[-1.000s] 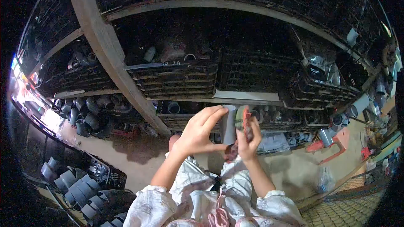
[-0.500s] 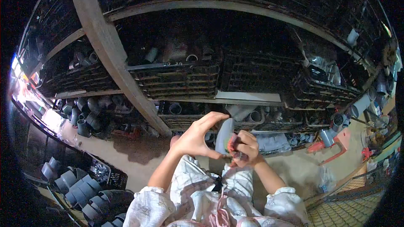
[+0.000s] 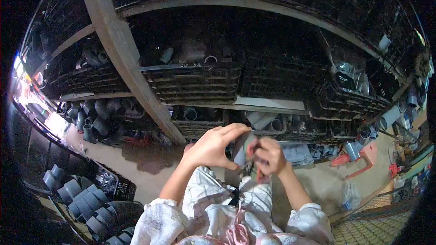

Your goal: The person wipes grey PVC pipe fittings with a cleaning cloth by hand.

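Note:
A grey pipe piece point(image 3: 239, 149) is held upright in front of my lap, its far side hidden. My left hand point(image 3: 213, 147) curves around it from the left, fingertips at its top and thumb at its bottom. My right hand point(image 3: 270, 155), smeared by motion, is closed on a red and green cloth point(image 3: 251, 147) against the right side of the piece. Part of the cloth hangs below the right fingers.
Black crates point(image 3: 195, 84) of pipe fittings fill the wooden shelves ahead. Grey fittings point(image 3: 86, 204) are piled at the lower left beside a black basket point(image 3: 125, 189). A red object point(image 3: 363, 163) lies on the floor at the right, near wire mesh point(image 3: 386, 218).
My right hand and the cloth have shifted slightly over the grey piece, covering more of it, and the cloth's lower part has swung out. My left hand keeps nearly the same hold.

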Demonstrator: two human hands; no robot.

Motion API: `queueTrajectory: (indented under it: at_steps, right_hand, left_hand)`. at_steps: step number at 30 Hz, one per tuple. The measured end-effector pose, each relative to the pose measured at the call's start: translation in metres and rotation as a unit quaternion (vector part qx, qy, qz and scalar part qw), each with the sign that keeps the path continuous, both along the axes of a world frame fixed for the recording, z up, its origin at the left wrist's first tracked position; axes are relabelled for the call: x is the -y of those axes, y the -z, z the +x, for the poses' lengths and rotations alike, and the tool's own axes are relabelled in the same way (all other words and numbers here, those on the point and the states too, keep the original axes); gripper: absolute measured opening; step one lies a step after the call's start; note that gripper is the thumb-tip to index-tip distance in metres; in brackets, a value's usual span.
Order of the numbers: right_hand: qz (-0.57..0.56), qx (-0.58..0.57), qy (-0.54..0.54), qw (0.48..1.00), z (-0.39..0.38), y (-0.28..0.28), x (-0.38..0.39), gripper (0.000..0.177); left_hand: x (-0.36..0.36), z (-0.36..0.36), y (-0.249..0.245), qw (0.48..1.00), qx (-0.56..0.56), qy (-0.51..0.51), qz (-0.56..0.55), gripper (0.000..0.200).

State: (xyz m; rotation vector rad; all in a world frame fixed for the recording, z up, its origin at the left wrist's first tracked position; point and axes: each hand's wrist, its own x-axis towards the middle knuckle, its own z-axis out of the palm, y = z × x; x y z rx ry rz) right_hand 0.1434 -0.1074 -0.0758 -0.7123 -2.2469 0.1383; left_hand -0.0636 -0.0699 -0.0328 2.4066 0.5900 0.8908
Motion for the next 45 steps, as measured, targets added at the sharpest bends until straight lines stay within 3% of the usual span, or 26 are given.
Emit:
queueTrajectory:
  at_steps: [4, 8, 10, 14, 16, 17, 20, 22, 23, 25, 28, 31, 33, 34, 36, 37, 40, 41, 43, 45]
  right_hand:
    - [0.035, -0.069, 0.074, 0.994, -0.011, -0.009, -0.006, 0.019]
    - [0.072, 0.017, -0.056, 0.996, -0.014, 0.002, 0.006, 0.020]
    - [0.090, 0.058, -0.055, 0.993, -0.002, -0.003, -0.003, 0.018]
    - [0.128, -0.084, 0.040, 0.987, 0.002, -0.003, -0.019, 0.021]
    - [0.119, -0.091, 0.049, 0.987, -0.012, 0.005, 0.000, 0.012]
    - [0.131, -0.035, -0.004, 0.991, -0.012, -0.001, 0.007, 0.016]
    - [0.170, -0.024, -0.072, 0.983, -0.003, 0.011, -0.003, 0.020]
    - [0.077, -0.143, 0.003, 0.987, -0.004, 0.011, -0.011, 0.010]
    - [0.013, -0.232, 0.058, 0.971, -0.007, 0.009, -0.010, 0.013]
    - [-0.124, -0.369, 0.124, 0.913, -0.019, 0.008, -0.003, 0.039]
    - [0.000, -0.319, 0.092, 0.943, -0.025, 0.042, 0.009, 0.045]
    - [-0.103, -0.326, 0.022, 0.939, -0.014, 0.042, 0.010, 0.047]
    - [-0.135, -0.391, 0.031, 0.910, -0.017, 0.024, 0.006, 0.042]
    - [-0.124, -0.364, 0.109, 0.917, -0.016, 0.018, 0.001, 0.037]
    - [-0.274, -0.462, 0.157, 0.829, -0.027, -0.004, 0.008, 0.035]
    - [-0.281, -0.499, 0.156, 0.805, -0.037, -0.008, 0.012, 0.037]
    - [-0.022, -0.358, 0.141, 0.923, -0.047, 0.014, 0.029, 0.041]
    - [-0.030, -0.351, 0.093, 0.931, -0.043, 0.016, 0.032, 0.042]
    - [-0.189, -0.527, 0.099, 0.822, -0.042, 0.017, 0.023, 0.039]
    - [-0.361, -0.650, 0.043, 0.667, -0.037, -0.007, 0.015, 0.031]
  left_hand:
    - [0.000, 0.006, -0.004, 0.997, -0.041, -0.041, 0.048, 0.076]
    - [-0.003, 0.002, -0.015, 0.994, -0.067, -0.035, 0.078, 0.077]
    - [0.001, 0.004, -0.011, 0.994, -0.088, -0.009, 0.071, 0.077]
    - [0.000, 0.007, -0.011, 0.997, -0.029, 0.037, -0.066, 0.076]
    - [-0.006, 0.008, -0.008, 0.997, 0.005, 0.049, -0.053, 0.078]
    - [-0.007, 0.007, -0.008, 0.997, 0.021, 0.044, -0.052, 0.079]
    - [-0.012, 0.005, 0.001, 0.988, 0.069, 0.060, -0.124, 0.080]
    - [-0.013, 0.010, 0.013, 0.968, 0.104, 0.092, -0.209, 0.080]
    - [-0.012, 0.011, 0.021, 0.945, 0.110, 0.115, -0.284, 0.085]
    - [-0.013, 0.019, 0.035, 0.891, 0.230, 0.161, -0.358, 0.091]
    - [-0.020, 0.019, 0.052, 0.827, 0.324, 0.210, -0.409, 0.100]
    - [-0.018, 0.019, 0.055, 0.813, 0.342, 0.233, -0.408, 0.099]
    - [-0.012, 0.024, 0.051, 0.807, 0.356, 0.235, -0.408, 0.099]
    - [-0.011, 0.026, 0.049, 0.804, 0.363, 0.236, -0.408, 0.099]
    - [-0.013, 0.030, 0.047, 0.820, 0.360, 0.224, -0.385, 0.099]
    - [-0.015, 0.030, 0.045, 0.819, 0.365, 0.220, -0.384, 0.100]
    - [-0.016, 0.027, 0.043, 0.816, 0.372, 0.222, -0.383, 0.100]
    - [-0.015, 0.025, 0.044, 0.814, 0.373, 0.226, -0.383, 0.099]
    - [-0.010, 0.025, 0.040, 0.831, 0.339, 0.234, -0.372, 0.098]
    - [-0.004, 0.028, 0.037, 0.851, 0.314, 0.203, -0.368, 0.097]
